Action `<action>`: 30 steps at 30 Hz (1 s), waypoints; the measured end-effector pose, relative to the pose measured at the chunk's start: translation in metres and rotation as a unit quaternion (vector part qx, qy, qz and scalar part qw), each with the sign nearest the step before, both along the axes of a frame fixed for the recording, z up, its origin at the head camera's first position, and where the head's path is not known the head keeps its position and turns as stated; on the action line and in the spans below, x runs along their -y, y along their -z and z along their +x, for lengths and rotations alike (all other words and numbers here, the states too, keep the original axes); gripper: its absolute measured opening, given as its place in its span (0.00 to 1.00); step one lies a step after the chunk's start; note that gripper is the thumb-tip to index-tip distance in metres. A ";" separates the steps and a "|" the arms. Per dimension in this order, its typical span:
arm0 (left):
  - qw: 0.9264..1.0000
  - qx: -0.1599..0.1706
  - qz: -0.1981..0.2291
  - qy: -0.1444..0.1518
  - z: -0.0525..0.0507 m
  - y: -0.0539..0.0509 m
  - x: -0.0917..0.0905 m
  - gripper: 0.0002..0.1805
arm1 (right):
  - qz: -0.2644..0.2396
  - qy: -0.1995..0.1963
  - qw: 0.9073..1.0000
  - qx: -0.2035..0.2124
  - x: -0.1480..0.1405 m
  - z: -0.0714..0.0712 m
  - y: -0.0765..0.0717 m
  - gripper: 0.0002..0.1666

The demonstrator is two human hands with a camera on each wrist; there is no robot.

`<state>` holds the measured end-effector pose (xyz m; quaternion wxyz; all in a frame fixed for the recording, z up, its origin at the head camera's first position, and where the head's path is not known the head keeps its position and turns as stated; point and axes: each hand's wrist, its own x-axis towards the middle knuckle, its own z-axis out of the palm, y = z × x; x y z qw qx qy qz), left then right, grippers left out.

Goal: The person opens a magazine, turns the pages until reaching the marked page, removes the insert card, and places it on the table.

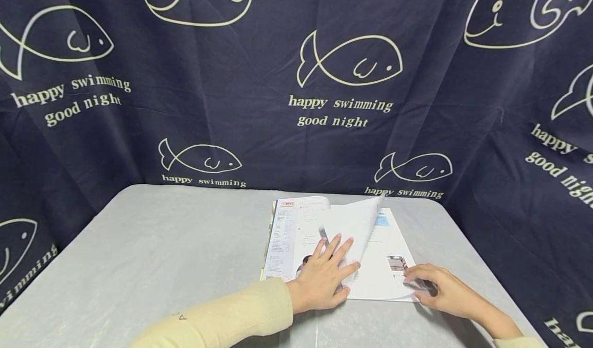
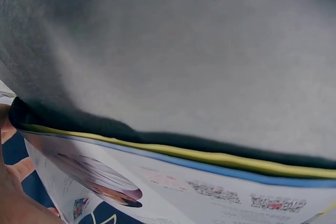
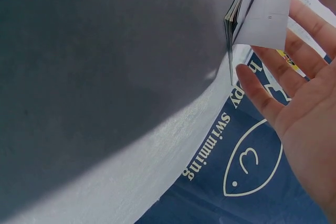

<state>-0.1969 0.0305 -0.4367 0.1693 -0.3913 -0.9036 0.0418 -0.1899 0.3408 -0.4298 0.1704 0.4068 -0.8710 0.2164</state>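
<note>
An open magazine lies on the table, one page lifted and slanting up near its middle. My left hand rests on it with fingers spread, pressing near the fold. At the lower right corner, my right hand has its thumb and fingers about the page edge. In the right wrist view, the thumb of my right hand touches a white page, the fingers spread behind it. The left wrist view shows the magazine's edge and part of my left hand.
The grey table extends to the left of the magazine and beyond its right side. Behind and beside it hangs a dark blue cloth with white fish outlines and lettering.
</note>
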 end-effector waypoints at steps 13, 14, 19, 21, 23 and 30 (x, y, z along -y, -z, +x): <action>1.000 0.006 -0.014 0.008 -0.002 0.002 0.002 0.29 | -0.003 -0.009 1.000 -0.020 -0.001 -0.002 -0.001 0.25; 1.000 0.005 -0.015 0.007 -0.002 0.002 0.003 0.29 | -0.006 -0.012 1.000 -0.022 -0.001 -0.002 -0.001 0.25; 1.000 -0.006 -0.016 0.006 -0.003 0.003 0.004 0.30 | -0.017 -0.022 0.999 -0.024 -0.001 -0.003 -0.002 0.24; 1.000 -0.012 -0.018 0.005 -0.003 0.003 0.004 0.30 | -0.019 -0.022 0.999 -0.023 -0.001 -0.003 -0.002 0.24; 1.000 -0.016 -0.020 0.004 -0.003 0.003 0.004 0.30 | -0.019 -0.022 0.999 -0.024 -0.001 -0.004 -0.002 0.24; 1.000 -0.008 -0.029 -0.007 -0.002 0.002 0.004 0.31 | -0.025 -0.021 0.999 -0.019 -0.001 -0.005 -0.001 0.23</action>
